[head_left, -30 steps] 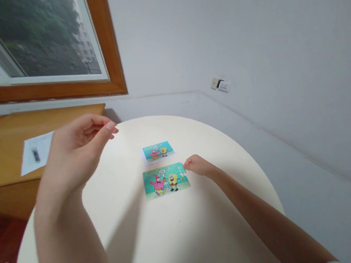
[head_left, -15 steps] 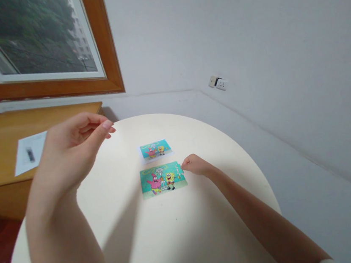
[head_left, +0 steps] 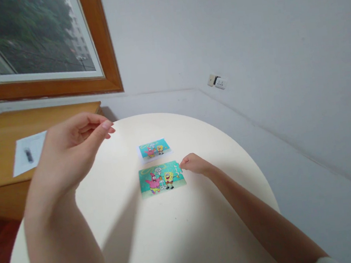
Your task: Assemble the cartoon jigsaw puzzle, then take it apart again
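A cartoon jigsaw puzzle (head_left: 162, 178) lies flat near the middle of a round cream table (head_left: 182, 241). Just behind it sits a smaller printed picture (head_left: 153, 148) of the same cartoon. My right hand (head_left: 194, 164) rests on the table with its fingers curled closed, pressing at the puzzle's upper right corner; whether a piece is under the fingertips is hidden. My left hand (head_left: 73, 150) is raised above the table's left side, fingers curved and thumb close to the fingertips, nothing visible in it.
A wooden desk (head_left: 2, 157) stands at the left with a white sheet of paper (head_left: 27, 154) on it. A wood-framed window (head_left: 34, 50) is behind it. A wall socket (head_left: 218, 82) sits on the grey wall to the right.
The view has shifted slightly, so everything sits a little further left. My right hand stays at the puzzle's upper right corner; my left hand keeps the same raised pose.
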### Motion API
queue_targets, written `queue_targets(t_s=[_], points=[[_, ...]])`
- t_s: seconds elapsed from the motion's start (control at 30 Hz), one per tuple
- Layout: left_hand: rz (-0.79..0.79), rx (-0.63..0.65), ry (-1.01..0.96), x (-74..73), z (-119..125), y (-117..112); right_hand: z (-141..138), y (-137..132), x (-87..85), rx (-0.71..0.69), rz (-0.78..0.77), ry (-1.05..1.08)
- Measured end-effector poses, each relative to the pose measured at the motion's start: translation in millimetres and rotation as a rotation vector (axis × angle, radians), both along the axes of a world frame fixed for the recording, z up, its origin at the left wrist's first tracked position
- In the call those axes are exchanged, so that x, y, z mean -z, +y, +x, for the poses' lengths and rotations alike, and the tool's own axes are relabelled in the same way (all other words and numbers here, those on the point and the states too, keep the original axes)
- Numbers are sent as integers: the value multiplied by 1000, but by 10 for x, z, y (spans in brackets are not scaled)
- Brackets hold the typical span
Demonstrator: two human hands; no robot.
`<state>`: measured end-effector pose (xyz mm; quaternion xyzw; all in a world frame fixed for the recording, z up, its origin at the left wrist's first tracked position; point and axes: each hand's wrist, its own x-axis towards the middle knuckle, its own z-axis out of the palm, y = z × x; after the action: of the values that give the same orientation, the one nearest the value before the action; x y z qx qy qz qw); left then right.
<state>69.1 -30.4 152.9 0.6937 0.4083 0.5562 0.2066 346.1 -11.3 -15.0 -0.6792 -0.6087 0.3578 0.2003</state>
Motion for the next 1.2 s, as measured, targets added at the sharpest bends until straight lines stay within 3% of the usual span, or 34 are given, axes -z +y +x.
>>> queue_targets(t_s=[0.77,0.87,1.03,1.13,1.2], points=[[-6,2,37,-9,12,-2,-63,-43,-32,6,19,-285],[-5,2,33,-20,21,-4,-88,-67,-63,29,124,-270],[-6,12,33,-22,29,7,-315,-93,-286,8,502,-280],[-14,0,49,-16,27,6,-550,-101,-376,-85,558,-374],[-26,-7,54,-12,22,3,-694,-106,-318,-159,537,-421]])
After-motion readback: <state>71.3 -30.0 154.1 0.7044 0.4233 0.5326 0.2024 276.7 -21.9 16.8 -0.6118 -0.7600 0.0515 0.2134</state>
